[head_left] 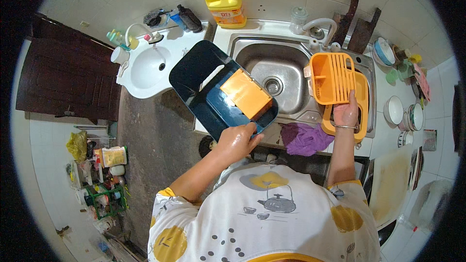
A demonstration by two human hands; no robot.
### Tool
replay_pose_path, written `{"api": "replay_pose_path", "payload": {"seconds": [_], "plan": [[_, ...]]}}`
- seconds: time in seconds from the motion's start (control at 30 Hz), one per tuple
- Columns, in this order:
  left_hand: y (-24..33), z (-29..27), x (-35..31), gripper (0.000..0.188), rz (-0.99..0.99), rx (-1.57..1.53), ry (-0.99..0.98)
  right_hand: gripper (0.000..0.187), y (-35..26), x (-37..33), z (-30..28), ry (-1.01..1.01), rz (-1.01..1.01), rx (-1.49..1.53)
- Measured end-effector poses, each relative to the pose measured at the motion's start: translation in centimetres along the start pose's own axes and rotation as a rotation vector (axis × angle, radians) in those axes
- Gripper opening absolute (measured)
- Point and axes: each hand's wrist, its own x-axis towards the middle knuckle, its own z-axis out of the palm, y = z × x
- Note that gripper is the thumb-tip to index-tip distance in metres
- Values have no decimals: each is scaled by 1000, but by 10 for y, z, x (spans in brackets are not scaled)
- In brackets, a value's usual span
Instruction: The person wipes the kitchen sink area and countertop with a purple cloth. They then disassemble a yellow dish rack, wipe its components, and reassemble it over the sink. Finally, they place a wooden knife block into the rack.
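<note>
Head view: dark-blue plastic bin (213, 102), sink's (291, 82) left side, near rim clasped in our left hand (237, 141); orange slotted rack (334, 78), sink's right, lower edge gripped by our right hand (345, 114). Both likely light, stiff, slippery if wet; we favour rims.

Centre: container (190, 73), deep blue-black; inside it, slab (246, 93), plain orange. 1 o'clock: sink (292, 70), silver-grey. 2 o'clock: slotted rack (335, 75), plain orange. 3 o'clock: tray (365, 90), similar orange. 4 o'clock: cloth (305, 139), solid purple. 6 o'clock: shirt (301, 235), white, printed with yellow blotches (170, 245), black dots (231, 242) and a grey teapot (280, 205); sleeve trim (166, 192), yellow-orange. 9 o'clock: door (68, 80), dark brown. 10 o'clock: basin (145, 70), white. 12 o'clock: jug (219, 3), yellow; label (231, 19), mostly orange.
</note>
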Motion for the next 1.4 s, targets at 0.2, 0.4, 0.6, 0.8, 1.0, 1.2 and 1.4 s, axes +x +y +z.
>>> {"api": "replay_pose_path", "payload": {"seconds": [0.2,0.4,0.6,0.8,1.0,1.2,1.4], "plan": [[-27,-25,0,30,-51,-138,14,38,7,1,17,44,60,23],[-69,-71,27,31,-140,-256,171,38,8,6,33,14,135,143],[-90,-90,71,70,118,214,395,41,7,-8,50,-88,41,12],[-101,-95,117,72,141,285,324,42,-1,-25,57,-127,24,17],[-113,-94,131,68,81,169,280,43,-5,-36,46,-107,128,186],[-114,-92,122,67,74,65,252,46,-4,-35,40,-130,114,174],[-112,-105,124,65,149,-33,314,43,-3,-15,46,-181,9,-57]]}}
